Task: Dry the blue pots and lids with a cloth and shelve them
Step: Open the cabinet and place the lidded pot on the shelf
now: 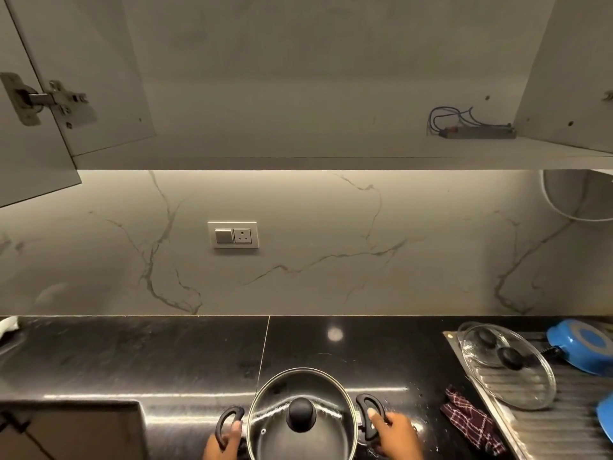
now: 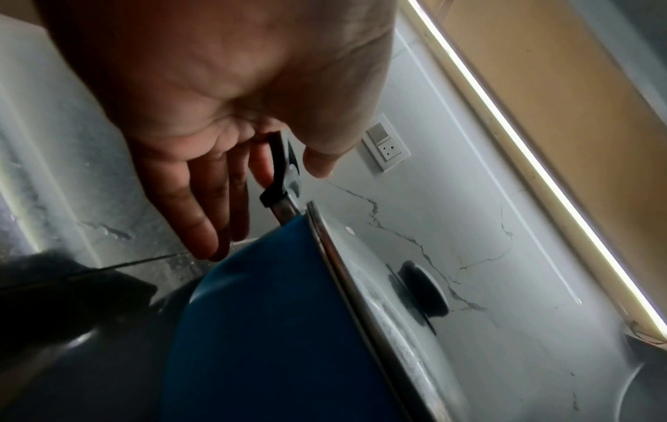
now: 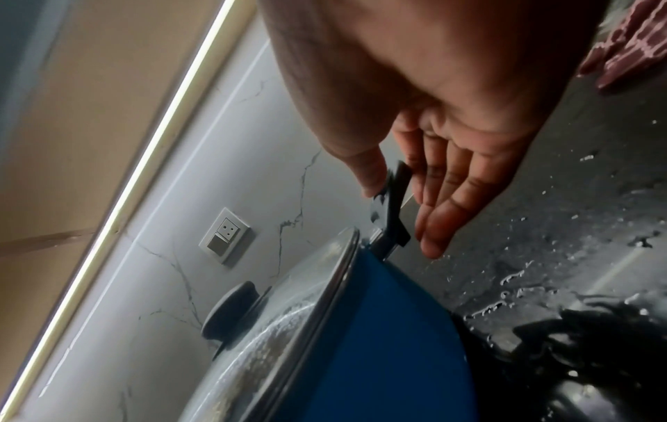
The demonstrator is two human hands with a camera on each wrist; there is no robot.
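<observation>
Head view: lidded blue pot (image 1: 300,423) between both hands, left grip (image 1: 220,443) and right grip (image 1: 394,436) on its handles (thumbs on top).

The desk (image 1: 166,366) is black polished stone with a thin seam running front to back, and water drops glisten on its right part. A dark red checked cloth (image 1: 471,423) lies crumpled there, just beside a ribbed steel draining board (image 1: 544,433) at the right end. On that board rest a glass lid (image 1: 507,366) and an upturned blue pan (image 1: 583,350). Above, the open cupboard's shelf (image 1: 298,151) carries a small box with wires (image 1: 477,131).
</observation>
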